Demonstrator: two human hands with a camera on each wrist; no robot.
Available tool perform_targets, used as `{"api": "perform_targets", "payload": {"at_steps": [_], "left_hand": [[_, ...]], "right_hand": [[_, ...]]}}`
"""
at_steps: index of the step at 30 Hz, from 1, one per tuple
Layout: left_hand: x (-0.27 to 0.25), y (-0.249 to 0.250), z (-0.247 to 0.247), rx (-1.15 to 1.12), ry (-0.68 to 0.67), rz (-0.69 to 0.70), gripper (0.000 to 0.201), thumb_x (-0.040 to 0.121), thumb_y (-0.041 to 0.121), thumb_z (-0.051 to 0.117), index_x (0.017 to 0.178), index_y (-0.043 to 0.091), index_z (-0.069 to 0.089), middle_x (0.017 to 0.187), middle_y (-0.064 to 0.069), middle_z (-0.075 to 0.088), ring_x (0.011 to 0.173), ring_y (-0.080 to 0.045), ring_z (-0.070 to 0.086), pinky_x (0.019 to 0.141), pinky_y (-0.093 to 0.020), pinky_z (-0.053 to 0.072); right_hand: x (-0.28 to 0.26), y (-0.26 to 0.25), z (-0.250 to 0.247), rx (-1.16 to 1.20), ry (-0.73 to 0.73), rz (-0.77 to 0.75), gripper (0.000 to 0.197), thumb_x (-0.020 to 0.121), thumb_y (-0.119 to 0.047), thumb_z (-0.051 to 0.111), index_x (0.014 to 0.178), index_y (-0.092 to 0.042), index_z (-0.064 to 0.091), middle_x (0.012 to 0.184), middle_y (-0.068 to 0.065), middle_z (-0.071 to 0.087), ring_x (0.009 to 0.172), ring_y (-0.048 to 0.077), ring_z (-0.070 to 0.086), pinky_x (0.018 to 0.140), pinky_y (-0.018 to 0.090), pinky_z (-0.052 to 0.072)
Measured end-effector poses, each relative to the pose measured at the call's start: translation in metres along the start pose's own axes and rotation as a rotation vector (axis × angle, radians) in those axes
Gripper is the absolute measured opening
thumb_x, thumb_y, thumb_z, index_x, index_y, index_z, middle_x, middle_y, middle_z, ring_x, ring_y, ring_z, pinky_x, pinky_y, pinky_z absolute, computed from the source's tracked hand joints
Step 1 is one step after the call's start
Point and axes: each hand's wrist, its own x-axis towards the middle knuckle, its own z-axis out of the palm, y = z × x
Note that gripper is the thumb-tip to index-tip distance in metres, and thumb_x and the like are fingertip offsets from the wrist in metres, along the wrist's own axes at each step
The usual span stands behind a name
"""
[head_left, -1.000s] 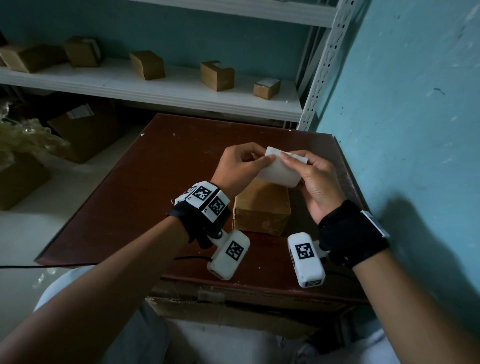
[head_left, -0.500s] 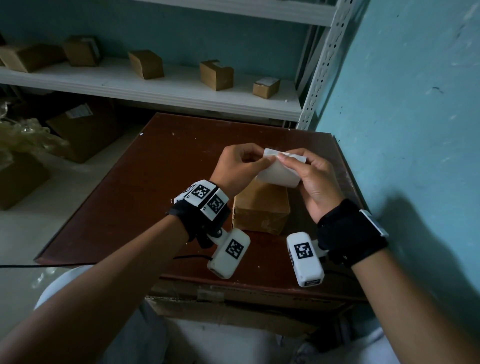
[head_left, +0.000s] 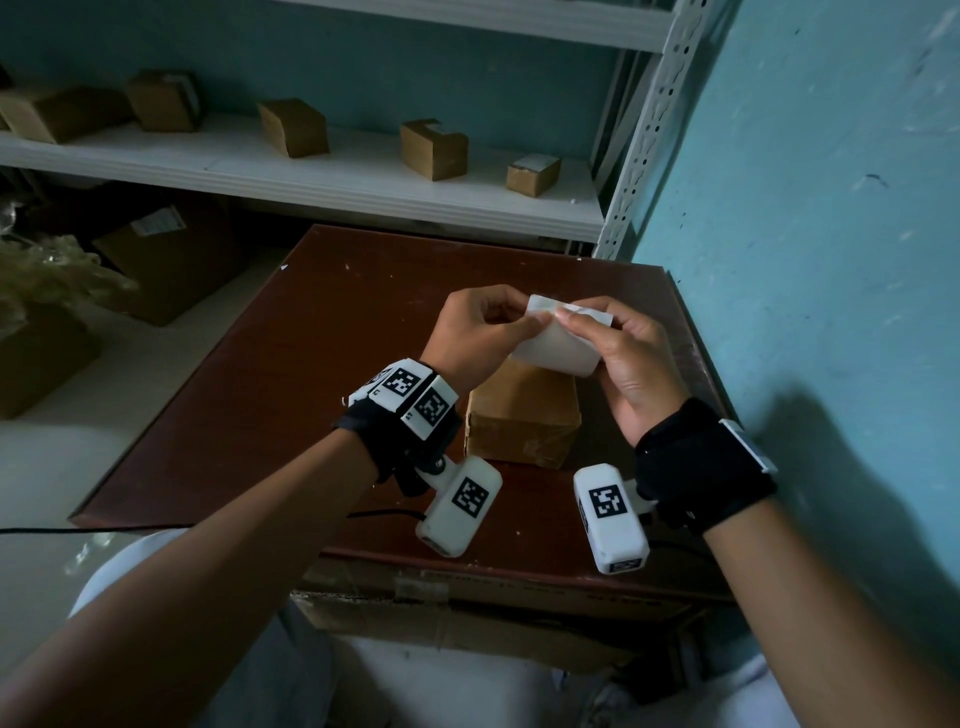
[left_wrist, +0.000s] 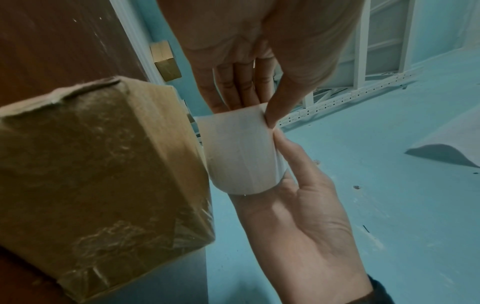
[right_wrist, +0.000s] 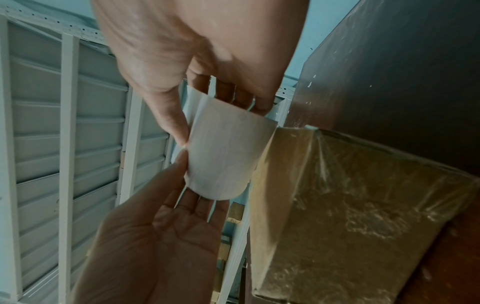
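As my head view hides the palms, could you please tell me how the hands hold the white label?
Observer: In the left wrist view the left hand pinches the white label, thumb in front, fingers straight behind.
Operator: And the right hand, please?
Observer: The right hand turns its palm to that camera, thumb laid along the label's edge.
Operator: Is the label flat?
Observer: No, the right wrist view shows it bowed, its lower end rounded.
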Motion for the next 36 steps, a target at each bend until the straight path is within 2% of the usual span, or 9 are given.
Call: {"api": "perform_targets", "payload": {"at_steps": [6, 11, 15, 19, 22, 25, 31, 36], "left_hand": [[-0.0006, 0.0017, -0.0005, -0.004, -0.004, -0.001, 0.011, 0.088, 0.021, 0.067, 0.091, 0.010, 0.068, 0.097, -0.011, 0.069, 0.096, -0.027, 0.065, 0.086, -0.046, 0.054], [-0.0006, 0.0009, -0.0001, -0.022, 0.001, -0.012, 0.014, 0.088, 0.022, 0.066, 0.095, 0.009, 0.067, 0.099, -0.010, 0.069, 0.096, -0.025, 0.066, 0.088, -0.048, 0.055], [0.0016, -0.0014, -0.0021, -0.037, 0.034, 0.000, 0.013, 0.088, 0.022, 0.067, 0.094, 0.010, 0.068, 0.100, -0.012, 0.069, 0.096, -0.027, 0.067, 0.088, -0.050, 0.054], [0.0009, -0.0004, -0.0004, -0.030, 0.027, 0.000, 0.010, 0.088, 0.024, 0.067, 0.091, 0.014, 0.066, 0.102, -0.014, 0.067, 0.097, -0.028, 0.065, 0.088, -0.048, 0.055], [-0.0004, 0.0014, 0.0017, -0.017, 0.017, -0.004, 0.016, 0.088, 0.029, 0.066, 0.092, 0.013, 0.065, 0.102, -0.013, 0.067, 0.096, -0.027, 0.065, 0.086, -0.042, 0.054], [-0.0011, 0.0018, 0.0016, -0.011, 0.016, -0.005, 0.023, 0.090, 0.029, 0.064, 0.096, 0.007, 0.066, 0.102, -0.013, 0.067, 0.096, -0.026, 0.065, 0.084, -0.040, 0.054], [-0.0006, -0.0001, 0.0012, 0.002, 0.018, 0.005, 0.024, 0.089, 0.027, 0.064, 0.097, 0.005, 0.065, 0.101, -0.013, 0.067, 0.097, -0.027, 0.064, 0.086, -0.044, 0.053], [0.0006, -0.0017, 0.0014, 0.009, 0.022, 0.020, 0.022, 0.089, 0.027, 0.065, 0.098, 0.006, 0.066, 0.100, -0.011, 0.068, 0.095, -0.024, 0.065, 0.083, -0.039, 0.054]], "right_hand": [[-0.0007, -0.0015, 0.0004, 0.005, -0.004, 0.011, 0.005, 0.082, -0.021, 0.075, 0.085, -0.019, 0.071, 0.098, 0.003, 0.068, 0.100, 0.020, 0.060, 0.075, 0.033, 0.050], [-0.0020, -0.0033, 0.0018, 0.013, 0.011, 0.012, 0.012, 0.083, -0.020, 0.074, 0.095, -0.021, 0.073, 0.106, 0.003, 0.070, 0.106, 0.021, 0.061, 0.083, 0.035, 0.054], [-0.0034, -0.0038, 0.0015, -0.004, 0.048, 0.008, 0.007, 0.084, -0.028, 0.075, 0.090, -0.026, 0.074, 0.096, -0.004, 0.074, 0.102, 0.018, 0.065, 0.088, 0.041, 0.055], [-0.0032, -0.0034, 0.0012, -0.025, 0.061, -0.014, 0.008, 0.084, -0.028, 0.074, 0.092, -0.027, 0.075, 0.095, -0.008, 0.074, 0.102, 0.015, 0.065, 0.092, 0.047, 0.056], [-0.0036, -0.0022, 0.0020, -0.033, 0.047, -0.021, 0.011, 0.085, -0.026, 0.073, 0.096, -0.024, 0.074, 0.099, -0.006, 0.073, 0.104, 0.015, 0.064, 0.092, 0.045, 0.056], [-0.0044, -0.0025, 0.0029, -0.043, 0.029, -0.031, 0.008, 0.086, -0.026, 0.073, 0.094, -0.027, 0.074, 0.097, -0.009, 0.073, 0.104, 0.013, 0.063, 0.090, 0.040, 0.057], [-0.0049, -0.0035, 0.0033, -0.068, 0.015, -0.050, 0.011, 0.084, -0.027, 0.074, 0.094, -0.024, 0.073, 0.102, -0.004, 0.072, 0.105, 0.015, 0.062, 0.088, 0.040, 0.055], [-0.0043, -0.0035, 0.0038, -0.053, 0.045, -0.040, 0.006, 0.083, -0.030, 0.075, 0.086, -0.026, 0.074, 0.090, -0.010, 0.072, 0.099, 0.012, 0.063, 0.085, 0.039, 0.056]]}}
